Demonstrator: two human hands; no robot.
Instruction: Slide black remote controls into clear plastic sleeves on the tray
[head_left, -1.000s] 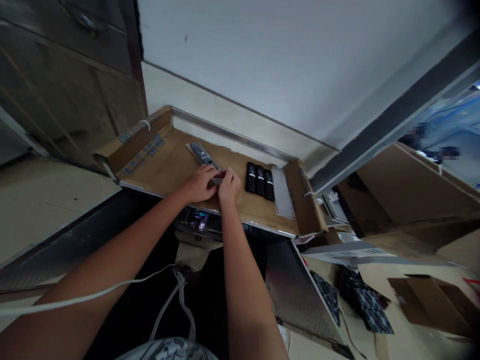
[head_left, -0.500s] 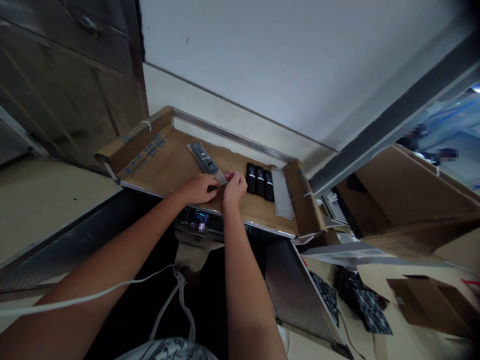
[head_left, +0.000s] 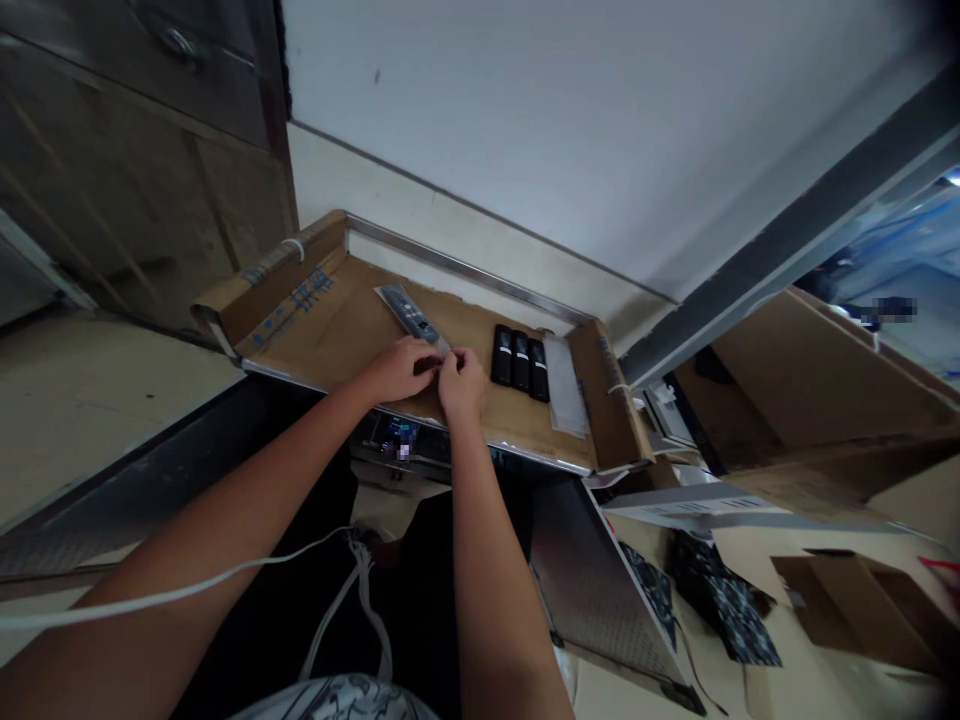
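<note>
A dark remote control [head_left: 409,312] lies slantwise inside a clear plastic sleeve on the cardboard-lined tray [head_left: 322,335]. My left hand [head_left: 403,370] is closed at the near end of the sleeve, its fingers curled. Close beside it, my right hand [head_left: 461,384] pinches the same end of the sleeve with thumb and fingertips. The fingers cover most of that end. To the right, three black remotes [head_left: 520,360] with white labels lie side by side, apart from both hands. Next to them lies a flat stack of clear plastic sleeves [head_left: 566,385].
Raised cardboard flaps [head_left: 611,390] edge the tray at both sides, with a white panel [head_left: 465,130] behind. A white cable [head_left: 225,575] crosses above my left forearm. Cardboard boxes [head_left: 825,370] and dark patterned bags [head_left: 720,600] are at the right.
My right hand has shifted slightly left and down, closer to my left hand. The loose sleeve end that showed between the hands is now mostly covered.
</note>
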